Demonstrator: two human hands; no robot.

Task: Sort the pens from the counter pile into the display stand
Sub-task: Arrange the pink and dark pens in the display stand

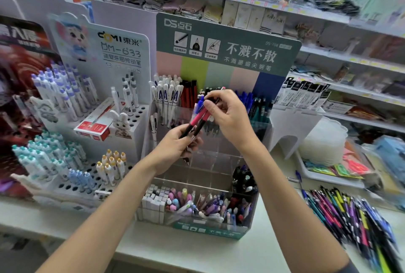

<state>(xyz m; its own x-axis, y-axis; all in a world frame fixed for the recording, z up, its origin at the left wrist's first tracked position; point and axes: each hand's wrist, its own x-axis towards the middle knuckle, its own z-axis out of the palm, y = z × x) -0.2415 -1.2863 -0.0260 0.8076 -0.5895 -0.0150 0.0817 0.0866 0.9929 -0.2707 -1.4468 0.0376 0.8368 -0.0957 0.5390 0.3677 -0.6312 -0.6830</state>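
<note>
Your left hand (178, 146) is wrapped around the lower black grips of two slim pens with pink barrels (198, 119). Your right hand (232, 119) pinches their upper ends between thumb and fingertips. Both hands are closed on the same small bundle, close together but not touching.

The pens' long axis slants from the tips below your left palm up and to the right into your right fingers. A blue pen shows right at those fingertips, but I cannot tell whether you hold it or it stands behind them.

The clear acrylic tiered display stand with the green header card (219, 163) sits directly beneath and beyond both hands. Its upper pockets are just behind your right knuckles, and a row of see-through pockets under your left wrist looks unfilled. To drop a pen in, you would likely need to swing that slanted axis nearer upright, tip down. Your right hand has the top ends, so it seems better placed to lift one free.

The mixed pile of coloured pens (350, 218) lies well off to the right, below your right forearm, so that arm is the nearer one. It rests on the pale white counter (186, 248), which runs under both elbows.

A white perforated pen rack (140, 117) stands to the left of your left hand. Stocked shop shelves (328, 57) rise beyond your right hand.
</note>
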